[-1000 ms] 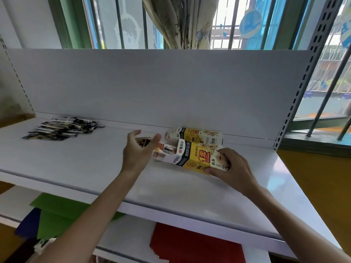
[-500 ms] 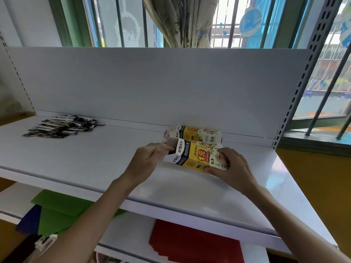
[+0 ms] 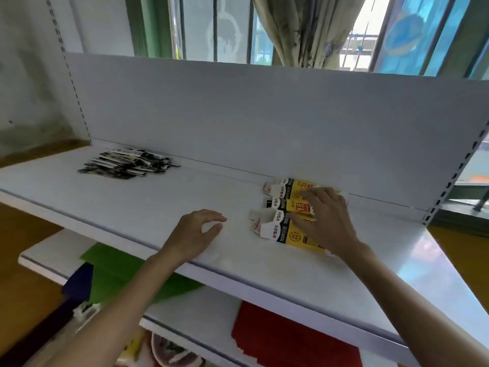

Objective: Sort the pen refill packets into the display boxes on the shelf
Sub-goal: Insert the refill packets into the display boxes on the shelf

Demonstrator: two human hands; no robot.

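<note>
Right hand [image 3: 326, 221] flat, fingers spread on yellow-and-white cardboard display boxes [image 3: 288, 223] by white shelf [image 3: 132, 207] back | left hand [image 3: 194, 234] empty, loosely curled | black-and-white refill packets [image 3: 127, 164] piled far left | advice: steady boxes, fetch few packets at once

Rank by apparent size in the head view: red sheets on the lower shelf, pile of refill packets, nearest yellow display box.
1. Red sheets, though nearness inflates them.
2. Pile of refill packets.
3. Nearest yellow display box, partly hidden under the right hand, so 2 versus 3 is unsure.

On the shelf [image 3: 132, 207], the packets [image 3: 127, 164] lie at 10 o'clock by the back panel [image 3: 238, 123]; three boxes [image 3: 284, 221] sit at 2 o'clock, one behind another.
</note>
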